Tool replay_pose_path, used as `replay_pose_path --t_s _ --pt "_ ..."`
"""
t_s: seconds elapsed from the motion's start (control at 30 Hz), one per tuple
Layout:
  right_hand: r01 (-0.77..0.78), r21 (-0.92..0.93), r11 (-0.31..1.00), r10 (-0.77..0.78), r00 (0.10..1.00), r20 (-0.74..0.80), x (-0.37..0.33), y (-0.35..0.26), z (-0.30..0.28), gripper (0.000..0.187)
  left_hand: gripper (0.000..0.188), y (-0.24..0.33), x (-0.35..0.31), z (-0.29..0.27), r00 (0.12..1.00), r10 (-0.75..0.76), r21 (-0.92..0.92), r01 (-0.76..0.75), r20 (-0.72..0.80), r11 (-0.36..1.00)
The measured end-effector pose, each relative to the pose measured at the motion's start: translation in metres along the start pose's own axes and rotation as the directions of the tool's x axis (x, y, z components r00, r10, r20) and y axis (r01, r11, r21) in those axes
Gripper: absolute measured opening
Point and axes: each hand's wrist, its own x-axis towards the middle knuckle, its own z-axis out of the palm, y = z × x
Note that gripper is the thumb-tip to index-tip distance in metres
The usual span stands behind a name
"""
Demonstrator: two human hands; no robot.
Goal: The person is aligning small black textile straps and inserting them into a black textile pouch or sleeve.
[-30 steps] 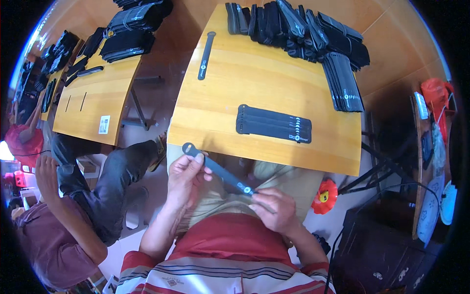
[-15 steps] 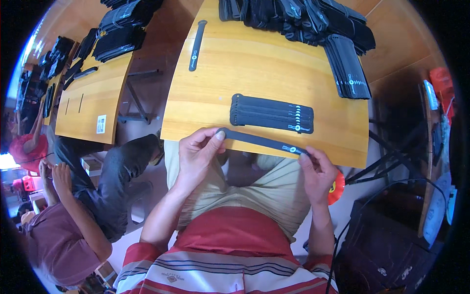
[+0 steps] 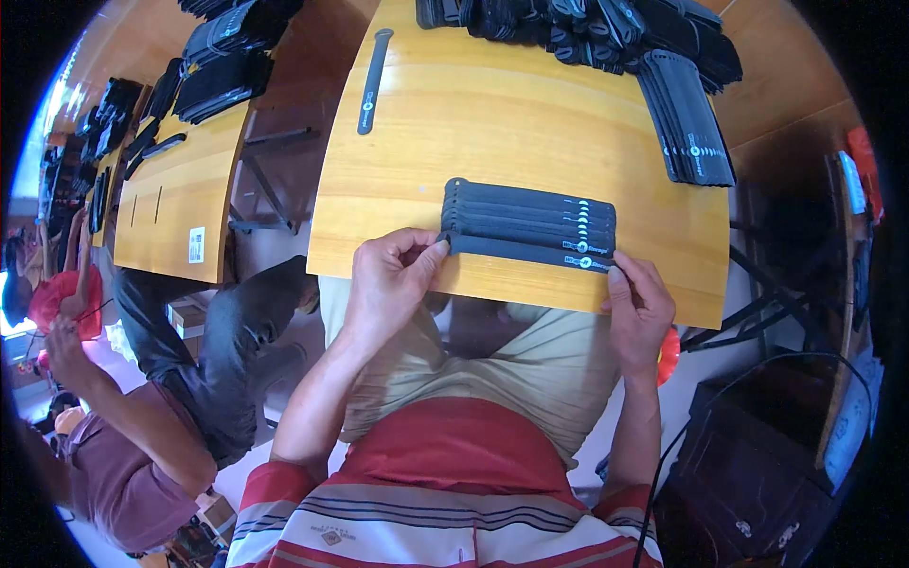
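Observation:
A black strap (image 3: 516,253) with white printing near its right end is stretched between my two hands, along the near side of a row of overlapping black straps (image 3: 516,210) on the wooden table. My left hand (image 3: 398,279) pinches its left end between thumb and fingers. At the other end, my right hand (image 3: 641,303) pinches the printed end the same way. The held strap lies close against the row's near edge; whether it rests on the tabletop I cannot tell.
A single black strap (image 3: 374,83) lies at the table's far left. Bundled black straps (image 3: 568,24) are heaped at the back, with a fanned stack (image 3: 684,118) at the right. Another person (image 3: 142,435) sits to my left, by a second table (image 3: 180,204).
Both hands have moved the strap up and slightly right, from in front of the table edge to beside the row. The person on the left has shifted an arm.

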Motion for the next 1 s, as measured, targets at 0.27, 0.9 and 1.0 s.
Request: replay_pose_path --t_s 0.27,0.9,1.0 --pt "-0.056 0.000 0.998 0.056 0.998 -0.004 0.006 0.000 0.004 0.020 0.017 0.012 0.007 -0.003 0.992 -0.115 0.078 0.110 0.055 0.991" --pt "-0.155 0.000 0.988 0.155 0.988 -0.028 0.012 0.002 0.007 0.018 0.013 0.010 0.015 -0.002 0.987 -0.157 0.063 0.154 0.045 0.986" --pt "-0.126 -0.010 0.992 0.126 0.992 -0.032 0.013 0.003 0.006 0.017 0.013 0.012 0.015 0.000 0.989 -0.147 0.028 0.147 0.019 0.989"
